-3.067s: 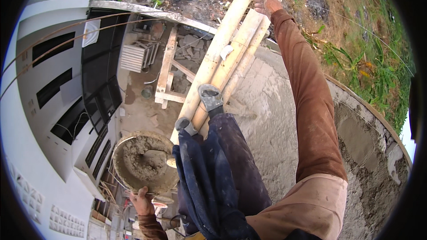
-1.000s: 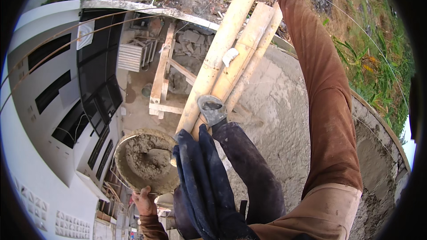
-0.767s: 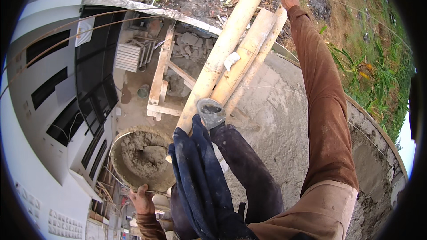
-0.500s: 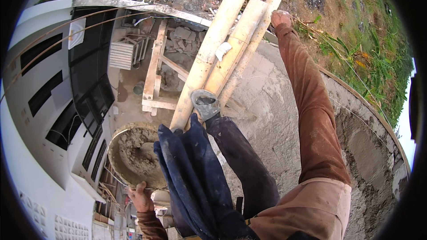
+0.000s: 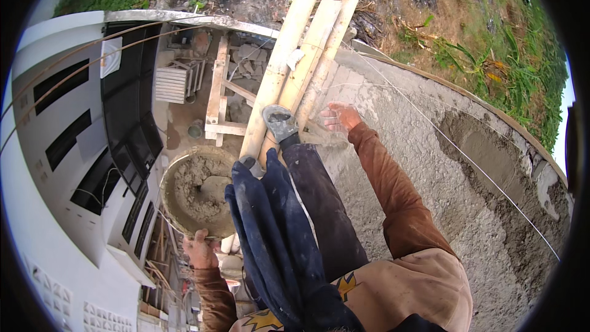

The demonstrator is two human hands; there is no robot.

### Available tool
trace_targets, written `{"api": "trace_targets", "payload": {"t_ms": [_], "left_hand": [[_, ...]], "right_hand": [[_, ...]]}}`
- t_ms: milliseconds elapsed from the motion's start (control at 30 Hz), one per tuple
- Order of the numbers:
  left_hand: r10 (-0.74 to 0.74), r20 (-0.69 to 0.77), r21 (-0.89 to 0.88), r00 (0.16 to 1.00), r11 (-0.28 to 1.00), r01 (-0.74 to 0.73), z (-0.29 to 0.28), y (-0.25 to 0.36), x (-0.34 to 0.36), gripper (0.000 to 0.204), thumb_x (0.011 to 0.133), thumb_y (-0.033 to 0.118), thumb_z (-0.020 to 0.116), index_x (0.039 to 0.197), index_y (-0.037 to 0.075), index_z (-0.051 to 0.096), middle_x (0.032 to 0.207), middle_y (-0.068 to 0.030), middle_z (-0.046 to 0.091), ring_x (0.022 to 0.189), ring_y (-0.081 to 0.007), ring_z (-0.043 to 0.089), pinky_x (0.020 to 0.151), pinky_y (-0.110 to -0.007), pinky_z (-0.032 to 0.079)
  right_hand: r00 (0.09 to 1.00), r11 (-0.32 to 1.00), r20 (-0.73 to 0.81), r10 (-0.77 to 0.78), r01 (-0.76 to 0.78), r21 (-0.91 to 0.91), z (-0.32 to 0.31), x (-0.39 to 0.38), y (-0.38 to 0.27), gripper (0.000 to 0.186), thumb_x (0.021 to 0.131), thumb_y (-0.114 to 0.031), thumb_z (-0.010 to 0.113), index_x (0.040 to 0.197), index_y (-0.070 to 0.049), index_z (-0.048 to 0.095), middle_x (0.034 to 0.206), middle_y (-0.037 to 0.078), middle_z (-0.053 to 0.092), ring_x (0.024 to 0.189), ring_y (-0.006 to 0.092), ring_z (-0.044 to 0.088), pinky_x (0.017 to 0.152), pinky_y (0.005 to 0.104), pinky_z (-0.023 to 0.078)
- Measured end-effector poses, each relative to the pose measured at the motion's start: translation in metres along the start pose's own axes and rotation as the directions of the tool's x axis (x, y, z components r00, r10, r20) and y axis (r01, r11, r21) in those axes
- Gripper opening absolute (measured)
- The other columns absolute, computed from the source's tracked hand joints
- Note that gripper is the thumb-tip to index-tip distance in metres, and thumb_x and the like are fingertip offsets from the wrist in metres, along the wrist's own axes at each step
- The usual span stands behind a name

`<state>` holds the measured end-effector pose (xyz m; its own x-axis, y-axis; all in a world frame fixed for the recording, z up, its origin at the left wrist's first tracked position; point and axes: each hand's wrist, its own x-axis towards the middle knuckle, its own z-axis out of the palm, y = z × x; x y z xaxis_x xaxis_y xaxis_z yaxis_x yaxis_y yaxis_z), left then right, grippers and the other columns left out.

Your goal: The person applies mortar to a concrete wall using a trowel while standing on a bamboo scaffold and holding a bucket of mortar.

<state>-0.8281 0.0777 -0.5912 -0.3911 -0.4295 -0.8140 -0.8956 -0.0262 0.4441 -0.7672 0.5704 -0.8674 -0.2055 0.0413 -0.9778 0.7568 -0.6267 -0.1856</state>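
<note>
Holding: left hand (image 5: 201, 251), grip is clamping bucket (image 5: 174, 214) rim.
Bucket: round, grey-caked, is sitting left of bamboo poles (image 5: 305, 61).
Right hand (image 5: 342, 117): grip is hanging apart.
Count: one bucket, three bamboo poles.

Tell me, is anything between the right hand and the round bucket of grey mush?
Yes: in this view, the dark-trousered leg and dark blue cloth lie between the bare right hand and the round, grey-smeared bucket. The bare left hand holds its rim.

Grey-brown mortar (image 5: 196, 189), pale yellow poles (image 5: 281, 55), navy cloth (image 5: 265, 233), rust-brown sleeves (image 5: 393, 187), tan shirt (image 5: 415, 286) with yellow-and-black print (image 5: 347, 285)
</note>
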Motion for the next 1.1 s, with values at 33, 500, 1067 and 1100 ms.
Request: {"api": "trace_targets", "payload": {"t_ms": [33, 500, 1067, 1100], "left_hand": [[0.043, 0.062, 0.017, 0.997, 0.999, -0.044, -0.003, 0.001, -0.003, 0.034, 0.079, -0.001, 0.062, 0.113, 0.005, 0.06, 0.096, -0.0056, 0.065, 0.076, -0.0174, 0.065, 0.051, -0.027, 0.054], [0.149, 0.054, -0.016, 0.987, 0.989, -0.149, -0.019, 0.044, -0.07, 0.035, 0.079, -0.008, 0.057, 0.113, -0.001, 0.06, 0.097, -0.0065, 0.068, 0.078, -0.0197, 0.067, 0.071, -0.033, 0.057], [0.162, 0.106, 0.101, 0.981, 0.98, -0.173, -0.063, 0.069, -0.133, 0.046, 0.079, -0.001, 0.059, 0.125, 0.0, 0.057, 0.102, -0.0094, 0.066, 0.077, -0.0199, 0.066, 0.054, -0.031, 0.057], [0.175, 0.148, 0.173, 0.974, 0.965, -0.199, -0.064, 0.077, -0.138, 0.045, 0.079, -0.002, 0.058, 0.125, -0.001, 0.057, 0.102, -0.0093, 0.066, 0.077, -0.0197, 0.066, 0.054, -0.03, 0.056]], "right_hand": [[0.999, 0.994, 0.037, 0.004, 0.0, -0.112, 0.026, -0.037, 0.007, 0.043, 0.099, -0.025, 0.06, 0.139, -0.01, 0.051, 0.106, 0.015, 0.073, 0.071, 0.0234, 0.072, 0.06, 0.0388, 0.061], [0.537, 0.414, -0.295, -0.79, 0.113, -0.903, -0.072, -0.124, -0.207, 0.056, 0.096, -0.038, 0.064, 0.141, -0.013, 0.042, 0.132, 0.021, 0.062, 0.098, 0.0275, 0.067, 0.078, 0.0422, 0.054], [0.515, 0.334, 0.238, -0.824, 0.779, -0.531, 0.188, -0.4, 0.002, 0.03, 0.091, -0.012, 0.061, 0.119, -0.001, 0.064, 0.1, 0.021, 0.072, 0.093, 0.0351, 0.071, 0.083, 0.0401, 0.056], [0.512, 0.334, 0.306, -0.803, 0.811, -0.48, 0.208, -0.421, 0.008, 0.03, 0.091, -0.011, 0.06, 0.119, 0.0, 0.064, 0.107, 0.021, 0.07, 0.096, 0.0375, 0.069, 0.086, 0.0421, 0.055]]}}
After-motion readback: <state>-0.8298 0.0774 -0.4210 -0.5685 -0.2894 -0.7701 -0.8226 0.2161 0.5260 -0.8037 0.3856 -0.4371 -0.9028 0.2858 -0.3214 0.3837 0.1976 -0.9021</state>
